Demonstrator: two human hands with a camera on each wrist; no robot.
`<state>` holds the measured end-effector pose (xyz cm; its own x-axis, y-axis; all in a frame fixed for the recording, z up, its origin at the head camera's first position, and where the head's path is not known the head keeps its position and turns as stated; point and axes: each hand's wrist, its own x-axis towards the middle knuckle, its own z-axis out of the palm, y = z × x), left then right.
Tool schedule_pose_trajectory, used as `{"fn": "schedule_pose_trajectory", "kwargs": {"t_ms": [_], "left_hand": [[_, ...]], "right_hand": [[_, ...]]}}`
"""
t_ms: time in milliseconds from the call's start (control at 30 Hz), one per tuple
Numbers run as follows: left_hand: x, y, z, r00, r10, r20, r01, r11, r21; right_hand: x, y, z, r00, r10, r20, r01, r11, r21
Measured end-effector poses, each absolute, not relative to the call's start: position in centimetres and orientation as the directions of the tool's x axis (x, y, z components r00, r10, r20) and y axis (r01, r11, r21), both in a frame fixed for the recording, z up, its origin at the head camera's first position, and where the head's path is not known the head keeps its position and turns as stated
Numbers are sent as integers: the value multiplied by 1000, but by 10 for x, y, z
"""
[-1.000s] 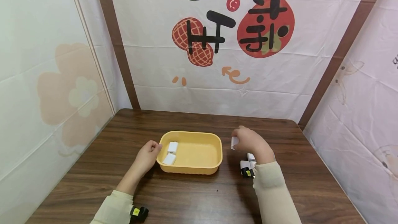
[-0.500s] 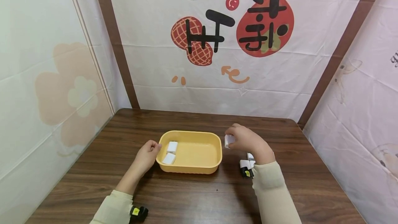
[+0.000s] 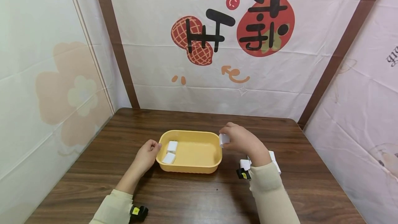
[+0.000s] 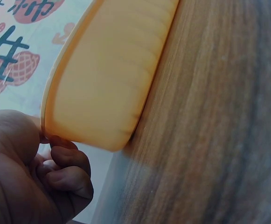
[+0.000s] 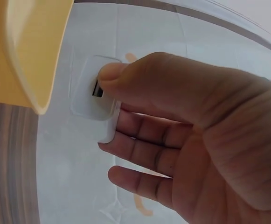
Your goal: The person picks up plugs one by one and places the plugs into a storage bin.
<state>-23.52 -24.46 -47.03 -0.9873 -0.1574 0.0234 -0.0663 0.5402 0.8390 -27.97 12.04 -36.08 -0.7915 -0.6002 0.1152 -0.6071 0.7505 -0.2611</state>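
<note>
My right hand [image 3: 244, 141] pinches a white USB charger [image 3: 222, 140] at the right rim of a yellow plastic basket [image 3: 197, 153]. In the right wrist view, my thumb lies on the face of the charger [image 5: 86, 100] beside its dark USB port, with fingers behind it. At the opposite end, my left hand [image 3: 147, 155] holds the basket's left rim between thumb and curled fingers. Inside the basket, at its left side, lie two white chargers, an upper one [image 3: 172, 146] with prongs showing and a lower one [image 3: 169, 158].
More white chargers lie on the brown wooden table [image 3: 199, 196] under and beside my right wrist, one [image 3: 245, 164] left of it and others [image 3: 275, 161] right of it, partly hidden. A printed curtain [image 3: 155, 61] hangs behind the table.
My right hand has moved left with the charger, from the table right of the basket to its right rim. The left hand has stayed at the left rim.
</note>
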Motion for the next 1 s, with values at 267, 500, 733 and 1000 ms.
{"fn": "schedule_pose_trajectory", "kwargs": {"t_ms": [267,500,733,1000], "left_hand": [[-235,-244,-470,-988,-156,19,-70,544,836],[-235,-245,-468,-987,-158,24,-67,545,836],[-234,-244,-468,-988,-151,23,-63,539,840],[-232,-246,-467,-989,-146,35,-51,547,836]], "right_hand": [[-278,114,-362,-775,-616,142,-631,739,-235],[-280,106,-367,-755,-630,181,-655,729,-196],[-282,98,-375,-749,-641,167,-661,739,-131],[-283,86,-383,-722,-676,146,-689,721,-70]]}}
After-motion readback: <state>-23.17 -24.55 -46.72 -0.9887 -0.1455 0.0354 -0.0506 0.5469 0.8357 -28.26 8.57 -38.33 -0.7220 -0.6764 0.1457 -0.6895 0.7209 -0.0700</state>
